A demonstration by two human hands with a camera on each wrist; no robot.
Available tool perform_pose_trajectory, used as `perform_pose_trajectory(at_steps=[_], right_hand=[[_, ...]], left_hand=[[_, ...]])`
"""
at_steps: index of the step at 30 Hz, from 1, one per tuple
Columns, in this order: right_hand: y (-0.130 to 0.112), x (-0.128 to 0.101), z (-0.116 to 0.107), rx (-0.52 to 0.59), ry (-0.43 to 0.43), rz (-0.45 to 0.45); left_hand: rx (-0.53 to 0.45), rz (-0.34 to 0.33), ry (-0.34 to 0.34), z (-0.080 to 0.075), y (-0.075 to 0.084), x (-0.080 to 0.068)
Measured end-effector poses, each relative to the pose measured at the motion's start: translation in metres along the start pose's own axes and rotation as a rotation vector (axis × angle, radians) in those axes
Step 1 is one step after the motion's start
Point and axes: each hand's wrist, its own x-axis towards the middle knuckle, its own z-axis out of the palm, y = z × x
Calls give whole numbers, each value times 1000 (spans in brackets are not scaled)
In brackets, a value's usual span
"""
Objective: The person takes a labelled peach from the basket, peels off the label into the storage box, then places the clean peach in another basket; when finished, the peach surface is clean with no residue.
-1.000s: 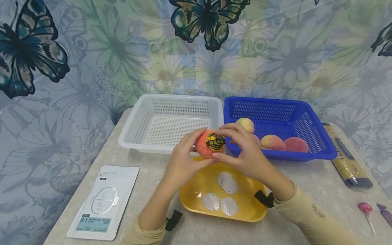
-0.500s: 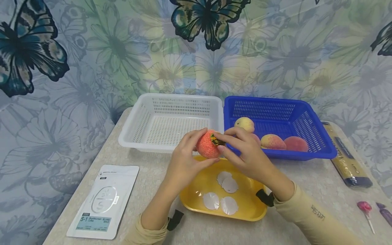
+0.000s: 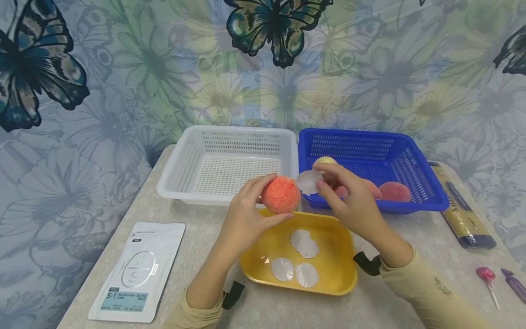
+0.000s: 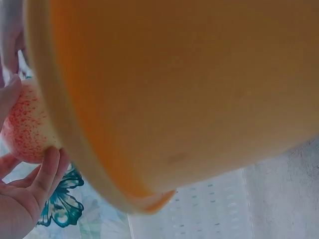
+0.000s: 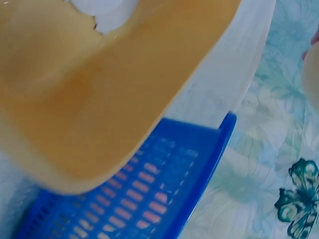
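- Head view: the left hand (image 3: 246, 214) holds an orange-red peach (image 3: 281, 195) up above the yellow tray (image 3: 341, 269), fingers and thumb curled round it from behind and below, wrist bent upward.
- The right hand (image 3: 351, 205) pinches a white round sticker (image 3: 309, 182) between thumb and forefinger, just beside the peach and clear of it; the other fingers are loosely bent. The sticker's pale side faces the camera.
- Judging by this, the peeling of this peach looks done: no label shows on its visible face. The sticker is not yet laid down; four white discs (image 3: 302, 256) already lie in the tray.
- The blue basket (image 3: 427, 201) holds more peaches (image 3: 394, 192), partly hidden behind the right hand, so more fruit seems left to handle. The white basket (image 3: 176, 183) beside it shows no fruit inside.
- On the table (image 3: 193, 228) lie a white pouch (image 3: 137, 272) at the left, a long dark packet (image 3: 464, 214) and a lollipop (image 3: 486, 276) at the right.
- Left wrist view: the tray's underside (image 4: 189, 99) fills most of the frame, blurred. At the left edge the peach (image 4: 27, 127) sits in curled fingers (image 4: 47, 167).
- Right wrist view: the tray's blurred edge (image 5: 99, 109) and the blue basket's rim (image 5: 189, 144) show; the right hand's fingers and the sticker cannot be made out here.
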Motion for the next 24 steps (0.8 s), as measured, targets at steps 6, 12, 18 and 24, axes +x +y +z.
perform_pose_trajectory(at_steps=[6,12,18,24], right_hand=[[11,-13,-11,-3,-28,89],[23,-32,-14,54,-169,233],[31,-53,7,72,-272,347],[27,-64,44,100,-427,367]], left_hand=[[-35,-46,36,-8,-4,3],[-52,-84,77,-18,-8,6],[-64,-89,81,-20,-12,7],[-77,-101,78,-21,-15,7]])
